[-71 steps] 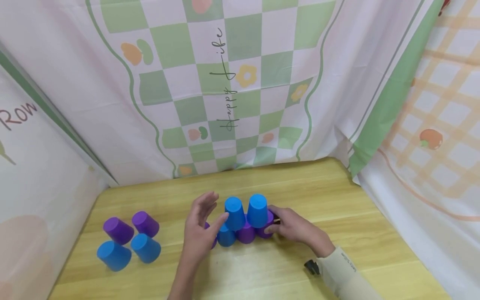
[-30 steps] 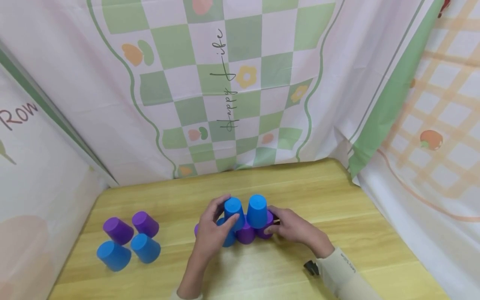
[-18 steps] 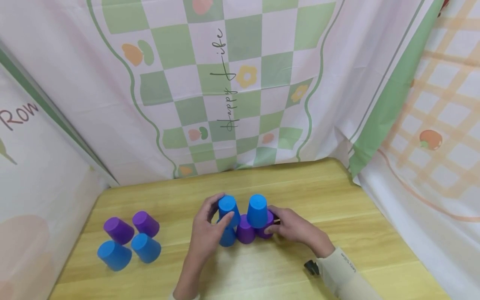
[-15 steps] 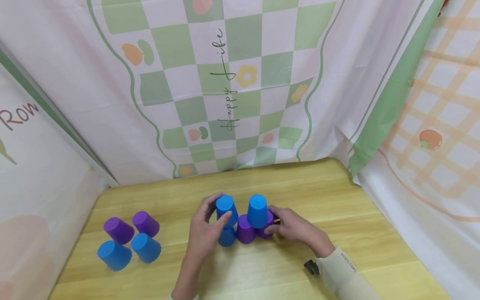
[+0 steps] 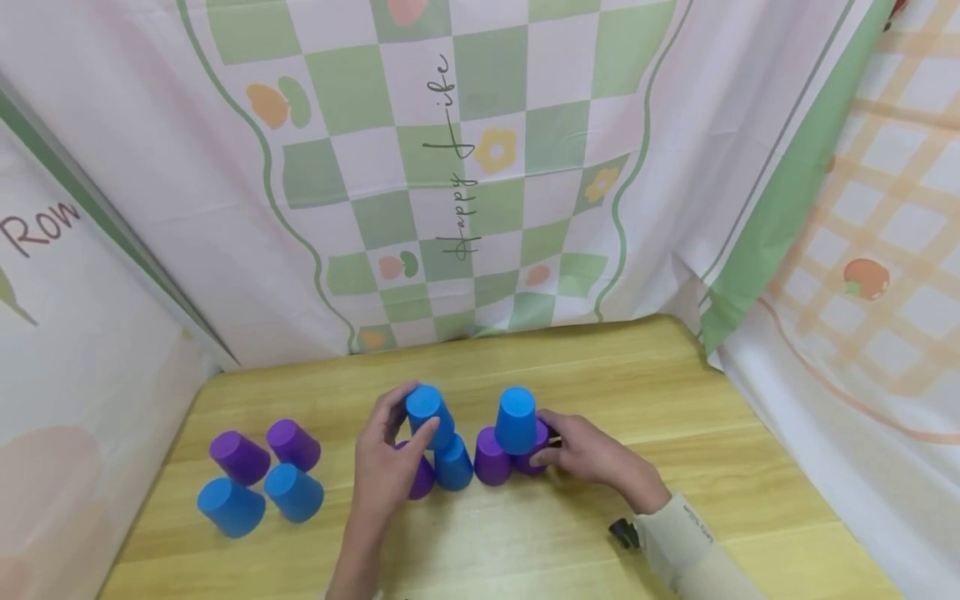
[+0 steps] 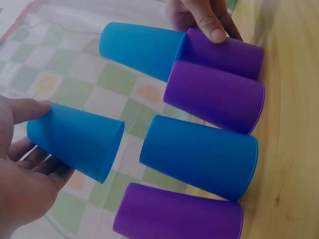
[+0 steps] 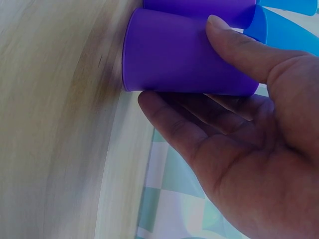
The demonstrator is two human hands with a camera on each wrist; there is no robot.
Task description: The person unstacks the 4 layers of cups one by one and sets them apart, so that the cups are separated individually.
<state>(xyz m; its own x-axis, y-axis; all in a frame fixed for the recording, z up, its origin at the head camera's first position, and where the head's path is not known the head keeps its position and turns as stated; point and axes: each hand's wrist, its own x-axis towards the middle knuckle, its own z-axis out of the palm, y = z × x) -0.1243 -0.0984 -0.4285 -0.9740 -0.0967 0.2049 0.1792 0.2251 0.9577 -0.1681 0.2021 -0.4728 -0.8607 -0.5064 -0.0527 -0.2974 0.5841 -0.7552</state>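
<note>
My left hand grips an upside-down blue cup, thumb on one side and fingers round the other. In the left wrist view this held cup hangs apart above the row. Below it stand a purple cup, partly hidden by the hand, and a blue cup. A gap separates these from a second purple cup and the right-end purple cup. My right hand holds that end cup between thumb and fingers. Another blue cup rests across the two right purple cups.
On the left of the wooden table stand two purple cups, one nearer the back, and two blue cups, one at the front left. A patterned curtain borders the table's back edge, with more cloth at both sides.
My left hand has closed round the left upper blue cup, lifted it off the row and carried it left. The right hand stays at the end purple cup.
</note>
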